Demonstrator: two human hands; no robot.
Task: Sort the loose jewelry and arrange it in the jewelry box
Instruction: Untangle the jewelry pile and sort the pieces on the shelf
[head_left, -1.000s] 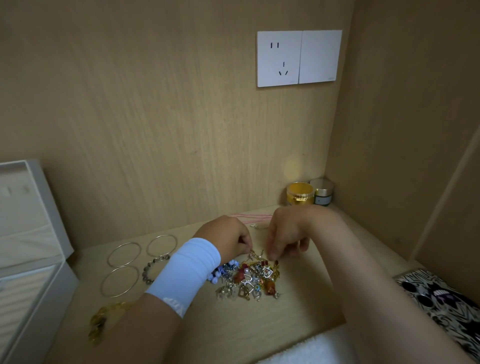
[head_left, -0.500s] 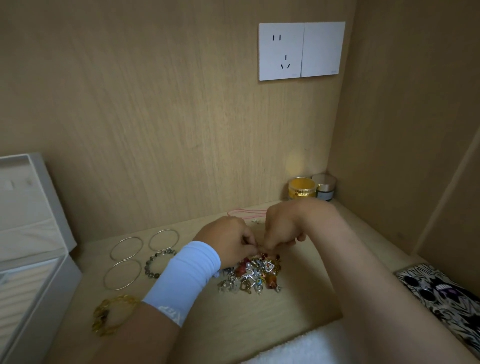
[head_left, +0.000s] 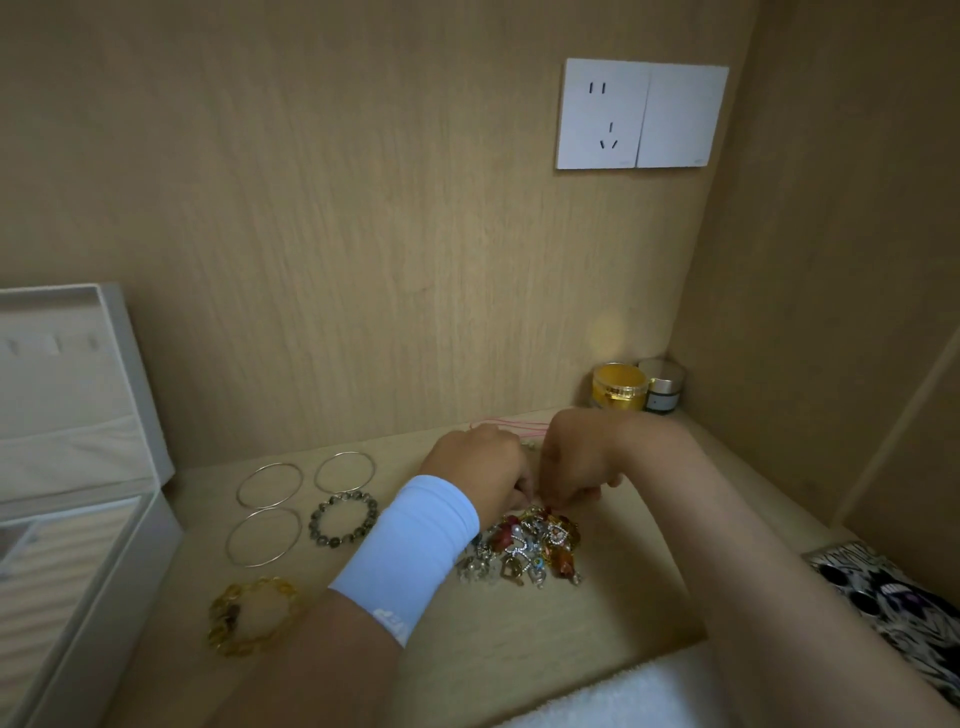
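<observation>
A tangled pile of small charms and earrings (head_left: 524, 548) lies in the middle of the wooden desk (head_left: 519, 639). My left hand (head_left: 478, 465), with a white wristband, and my right hand (head_left: 571, 462) meet just above the pile's far edge, fingers curled and pinching at a small piece between them; the piece itself is hidden. Three silver bangles (head_left: 270, 483) lie to the left with a dark bead bracelet (head_left: 344, 517) and an amber chain bracelet (head_left: 252, 616). The open white jewelry box (head_left: 130, 551) stands at the far left.
A gold jar (head_left: 619, 387) and a silver-lidded jar (head_left: 662, 385) stand in the back right corner. A pink cord (head_left: 511, 425) lies behind my hands. A patterned black-and-white pouch (head_left: 893, 603) sits at the right, a white towel (head_left: 613, 701) at the front edge.
Both hands have drawn together and slightly back from the pile, fingertips now meeting. The camera has shifted a little, so the bracelets sit more to the right in view.
</observation>
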